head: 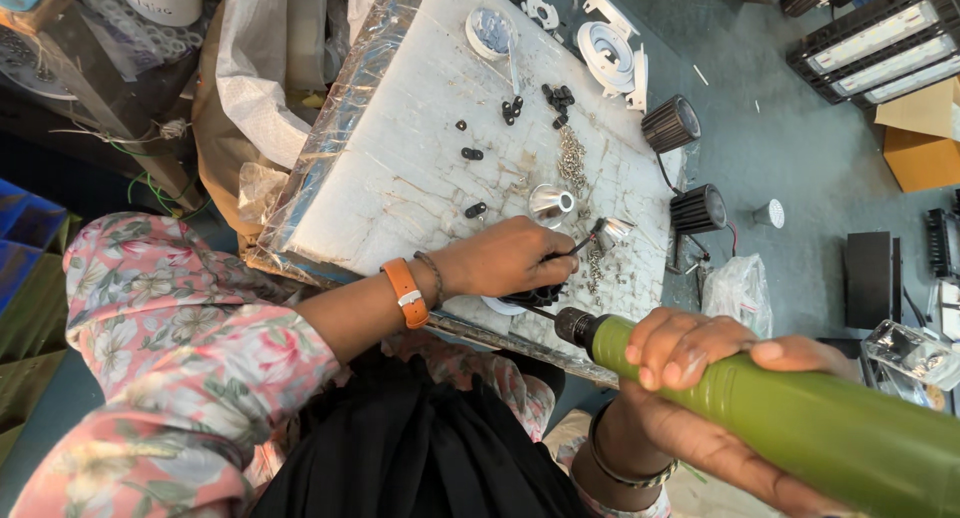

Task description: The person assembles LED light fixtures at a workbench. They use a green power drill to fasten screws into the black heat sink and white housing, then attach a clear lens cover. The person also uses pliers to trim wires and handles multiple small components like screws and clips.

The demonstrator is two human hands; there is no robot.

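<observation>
My left hand (510, 260) rests near the front edge of the white worktable (400, 168), closed over a small black lamp part (540, 296) with a black wire running toward a shiny reflector piece (612, 232). My right hand (700, 353) grips a green electric screwdriver (800, 418); its dark tip (574, 326) points at the black part under my left hand. An orange watch strap (405, 293) is on my left wrist.
On the table lie a silver cone reflector (551, 204), a pile of small screws (572, 160), several black rubber bits (558, 98) and white plastic rings (606, 50). Two black spot lamps (672, 124) (698, 209) sit at the table's right edge. Flood lights (880, 48) lie on the floor.
</observation>
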